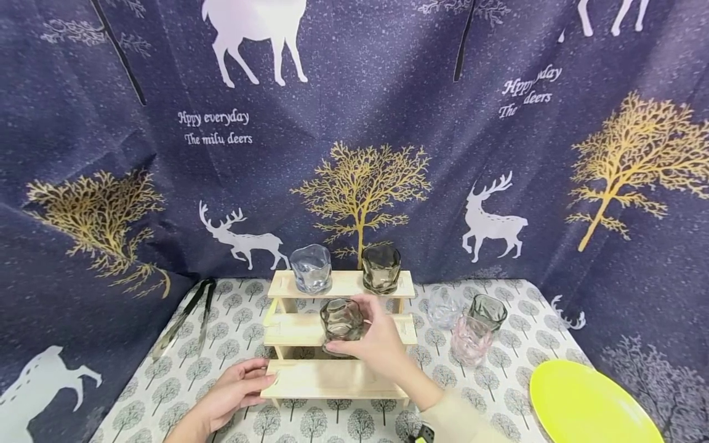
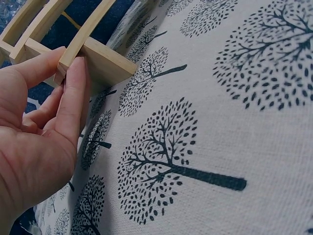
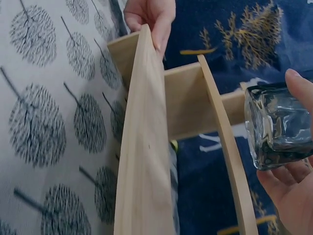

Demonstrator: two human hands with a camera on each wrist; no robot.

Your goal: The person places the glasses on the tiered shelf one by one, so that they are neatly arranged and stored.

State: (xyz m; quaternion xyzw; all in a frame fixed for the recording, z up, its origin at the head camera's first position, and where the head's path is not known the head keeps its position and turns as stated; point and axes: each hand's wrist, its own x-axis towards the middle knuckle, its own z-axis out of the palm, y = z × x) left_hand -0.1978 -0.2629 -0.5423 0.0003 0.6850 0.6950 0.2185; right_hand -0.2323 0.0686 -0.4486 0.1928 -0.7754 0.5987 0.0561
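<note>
My right hand [image 1: 379, 338] grips a smoky grey glass [image 1: 339, 320] with a wavy wall, thumb low on the near side and fingers round its right. In the head view the glass overlaps the middle step of a three-step wooden rack [image 1: 310, 378]; in the right wrist view the same glass [image 3: 276, 127] shows beside the boards. My left hand [image 1: 240, 387] pinches the left end of the lowest step, and the left wrist view shows thumb and fingers on that board's end [image 2: 78, 49]. A clear glass [image 1: 311, 271] and a dark smoky glass [image 1: 381, 269] stand on the top step.
Right of the rack, a clear glass [image 1: 443, 307], a green-grey glass [image 1: 488, 312] and a pink glass [image 1: 472, 340] stand close together on the tree-print cloth [image 1: 332, 421]. A yellow plate [image 1: 592, 403] lies at the right front. Black-handled tongs [image 1: 188, 314] lie at the left. A dark blue curtain [image 1: 354, 92] hangs behind.
</note>
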